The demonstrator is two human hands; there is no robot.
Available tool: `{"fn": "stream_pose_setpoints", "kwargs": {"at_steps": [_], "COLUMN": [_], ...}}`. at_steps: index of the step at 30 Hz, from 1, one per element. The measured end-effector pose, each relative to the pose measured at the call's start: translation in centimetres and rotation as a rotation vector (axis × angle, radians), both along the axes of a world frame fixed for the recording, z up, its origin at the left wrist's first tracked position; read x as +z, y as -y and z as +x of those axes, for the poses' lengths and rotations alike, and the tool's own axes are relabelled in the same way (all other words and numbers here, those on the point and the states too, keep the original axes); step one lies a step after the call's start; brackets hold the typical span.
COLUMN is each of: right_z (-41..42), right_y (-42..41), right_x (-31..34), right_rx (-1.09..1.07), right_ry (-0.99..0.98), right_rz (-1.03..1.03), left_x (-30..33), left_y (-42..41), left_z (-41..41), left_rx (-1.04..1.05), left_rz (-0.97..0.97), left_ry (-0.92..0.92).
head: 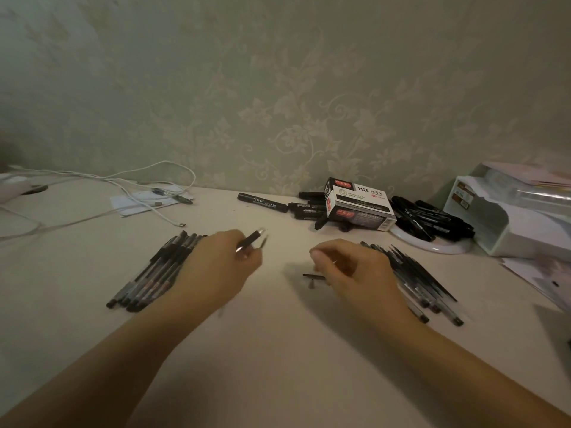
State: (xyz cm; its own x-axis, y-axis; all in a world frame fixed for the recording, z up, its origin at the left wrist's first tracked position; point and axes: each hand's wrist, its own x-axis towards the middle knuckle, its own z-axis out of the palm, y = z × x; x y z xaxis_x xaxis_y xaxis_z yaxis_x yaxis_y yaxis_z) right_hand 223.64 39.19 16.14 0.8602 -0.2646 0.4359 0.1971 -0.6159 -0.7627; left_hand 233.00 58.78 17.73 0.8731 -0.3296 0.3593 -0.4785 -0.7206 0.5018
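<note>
Left hand [216, 267] grips a pen [251, 240]; right hand [349, 270] curls over small pen parts [313, 277], grasp unclear.

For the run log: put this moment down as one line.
left hand: grips pen | right hand: fingers curled by loose pen parts, grasp unclear | table: left pen pile, right pen pile

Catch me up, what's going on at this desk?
A person is working on pens at a table. The left hand grips one pen, lifted off the surface. The right hand hovers with curled fingers over small dark pen parts lying on the table; whether it pinches anything is blurred. A left pen pile and a right pen pile flank the hands.
</note>
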Motion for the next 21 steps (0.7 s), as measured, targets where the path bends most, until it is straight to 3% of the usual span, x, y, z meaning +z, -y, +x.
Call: {"fn": "stream_pose_setpoints", "kwargs": {"at_steps": [3, 5, 8, 14, 21], "right_z": [-0.3, -0.4, -0.4, 0.1, 0.6], "right_y": [-1.1, -1.8, -2.3, -2.1, -0.3], "right_x": [0.7, 0.6, 0.2, -0.6, 0.2], "right_rx": [0.223, 0.331, 0.391, 0.417, 0.094], "right_ry": [-0.221, -0.313, -0.333, -0.286, 0.066], "right_rz": [0.457, 0.587, 0.691, 0.784, 0.899], "left_x": [0.0, -0.4, -1.0, -1.0, -1.5], "left_y": [1.4, 2.1, 2.7, 2.7, 2.3], "left_z": [-1.6, -2.5, -2.8, -2.8, -2.6], "left_rx": [-0.213, -0.329, -0.39, -0.428, -0.464], "left_rz": [-0.389, -0.533, -0.643, -0.618, -0.404], "left_ry": [-0.271, -0.418, -0.484, -0.385, -0.299]}}
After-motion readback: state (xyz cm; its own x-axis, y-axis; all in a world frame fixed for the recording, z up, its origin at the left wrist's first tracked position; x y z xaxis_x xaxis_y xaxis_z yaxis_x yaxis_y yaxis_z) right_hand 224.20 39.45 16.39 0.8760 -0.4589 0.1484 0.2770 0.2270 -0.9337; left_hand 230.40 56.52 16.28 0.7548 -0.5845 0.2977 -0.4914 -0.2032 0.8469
